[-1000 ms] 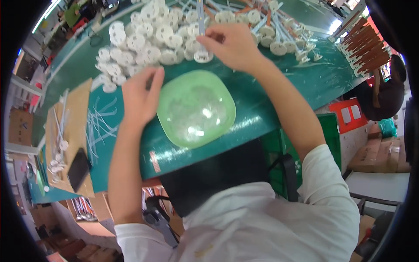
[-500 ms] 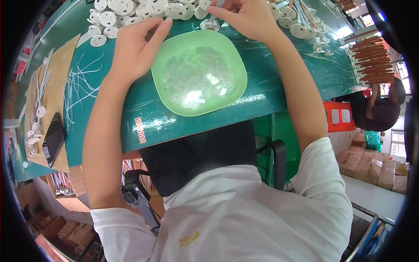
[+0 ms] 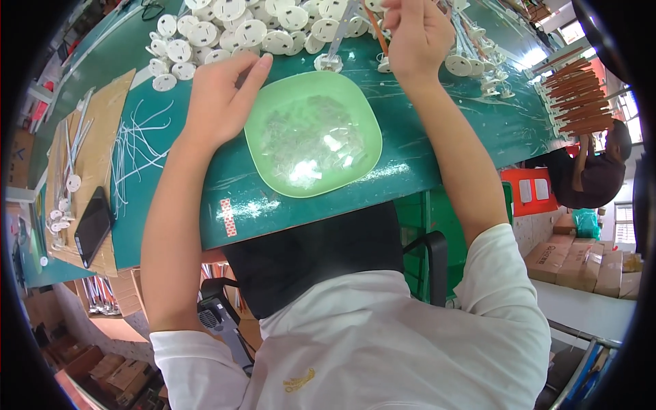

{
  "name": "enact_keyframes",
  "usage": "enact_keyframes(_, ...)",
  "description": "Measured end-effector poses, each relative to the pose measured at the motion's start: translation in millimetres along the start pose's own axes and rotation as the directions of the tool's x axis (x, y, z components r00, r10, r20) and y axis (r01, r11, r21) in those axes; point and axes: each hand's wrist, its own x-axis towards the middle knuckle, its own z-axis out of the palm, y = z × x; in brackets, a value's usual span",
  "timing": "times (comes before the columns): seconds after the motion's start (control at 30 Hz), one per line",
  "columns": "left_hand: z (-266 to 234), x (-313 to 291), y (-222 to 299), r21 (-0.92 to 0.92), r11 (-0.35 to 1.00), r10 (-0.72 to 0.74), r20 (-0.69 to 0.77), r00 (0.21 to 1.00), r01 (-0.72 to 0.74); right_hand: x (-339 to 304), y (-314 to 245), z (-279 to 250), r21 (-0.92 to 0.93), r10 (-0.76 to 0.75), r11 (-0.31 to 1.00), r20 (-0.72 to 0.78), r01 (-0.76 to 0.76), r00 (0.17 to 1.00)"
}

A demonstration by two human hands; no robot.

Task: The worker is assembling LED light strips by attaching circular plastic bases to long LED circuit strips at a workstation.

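My left hand (image 3: 222, 99) is left of the light green bowl (image 3: 263, 171), its thumb and forefinger tips close together in front of the white discs. What they pinch, if anything, is too small to see. Many small clear plastic pieces (image 3: 314, 140) lie in the bowl. Beyond its far rim a silver strip (image 3: 342, 31) stands up from a round clear-white base (image 3: 329, 63); neither hand touches it. My right hand (image 3: 418, 44) is raised at the far right with curled fingers, beside an orange strip (image 3: 377, 31) with a white end. Whether it grips that strip is hidden.
White slotted discs (image 3: 251, 33) are heaped along the back, with more strips and discs (image 3: 471, 65) to the right. White ties (image 3: 133, 143), a phone (image 3: 93, 225) and cardboard (image 3: 113, 123) lie left. Orange strips (image 3: 581, 96) stand in a row near a seated person (image 3: 601, 171).
My right hand has moved right, away from the silver strip, which now stands free. My left hand stays beside the bowl. The whole view has shifted slightly, so the table appears lower.
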Motion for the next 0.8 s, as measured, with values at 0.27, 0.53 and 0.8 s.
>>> enact_keyframes(0.27,-4,-3,8,0.048,0.998,-0.051,0.01,0.999,0.05,-5,-3,4,-0.392,-0.074,0.914,0.09,0.103,0.993)
enact_keyframes(0.53,-2,-1,18,0.009,0.996,-0.091,0.024,0.996,0.091,-5,4,-4,-0.529,0.127,0.814,0.565,0.24,0.815)
enact_keyframes(0.8,3,-4,46,-0.281,0.96,-0.046,-0.074,0.996,0.024,-4,-29,-2,-0.205,0.318,0.947,0.474,-0.248,0.821)
